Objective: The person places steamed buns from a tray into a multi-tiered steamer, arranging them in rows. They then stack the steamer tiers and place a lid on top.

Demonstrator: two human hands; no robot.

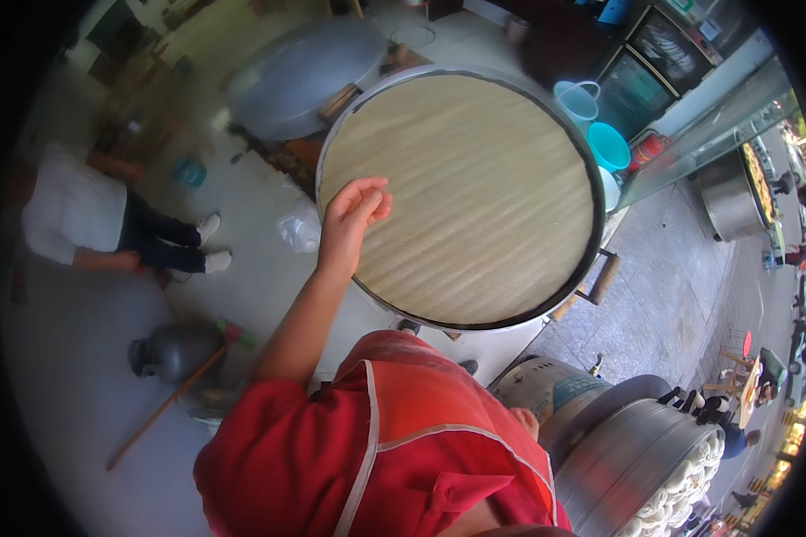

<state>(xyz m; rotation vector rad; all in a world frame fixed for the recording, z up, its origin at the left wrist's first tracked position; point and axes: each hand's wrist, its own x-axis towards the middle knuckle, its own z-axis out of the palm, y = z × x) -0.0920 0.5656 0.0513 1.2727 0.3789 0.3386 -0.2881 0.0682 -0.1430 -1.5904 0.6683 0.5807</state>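
Observation:
A large round steamer tray (463,201) with a metal rim and a beige mesh liner lies in front of me, with nothing on the liner. My left hand (359,208) is above its left edge, fingers half curled, thumb and forefinger a little apart, nothing seen in it. Only a small part of my right hand (526,423) shows beside my red apron, and its fingers are mostly hidden. Near it, at the lower right, stands a stack of metal steamers (618,463) with pale buns (678,490) on top.
A wooden handle (604,278) sticks out below the tray. Behind it are a large metal wok or lid (309,74) and teal buckets (608,145). A gas cylinder (174,354) and a wooden stick (168,406) are on the left, where a person (80,208) in white stands.

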